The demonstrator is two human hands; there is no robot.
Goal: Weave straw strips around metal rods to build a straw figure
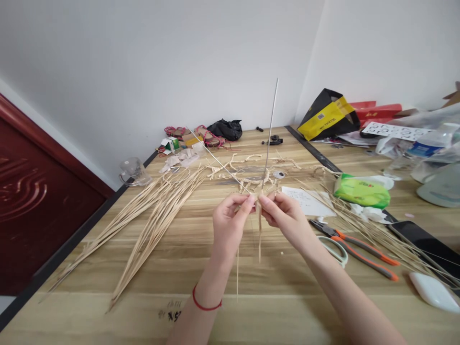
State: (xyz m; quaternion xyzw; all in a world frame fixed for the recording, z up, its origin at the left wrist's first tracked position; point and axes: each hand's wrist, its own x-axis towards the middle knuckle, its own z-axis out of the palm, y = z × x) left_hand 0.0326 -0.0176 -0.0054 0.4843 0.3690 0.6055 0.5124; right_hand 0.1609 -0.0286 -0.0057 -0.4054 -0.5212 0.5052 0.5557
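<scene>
Both my hands are closed in a pinch, close together above the middle of the table. My left hand (232, 218) grips the lower end of a thin metal wire (219, 162) that slants up to the left. From my right hand (285, 215) a second metal wire (271, 124) rises almost upright, with pale fibre wrapped near its base. A flat straw strip (259, 239) hangs down between the hands, and a thinner straw strand (237, 275) hangs below the left one. My fingertips hide where the wires and straw meet.
Two bundles of straw strips (158, 225) lie at left, near a glass mug (134, 172). Behind my hands are twisted straw pieces (251, 181). At right are pliers (359, 247), scissors (339, 254), a tissue pack (361, 190), paper (307, 201) and more strips (354, 223).
</scene>
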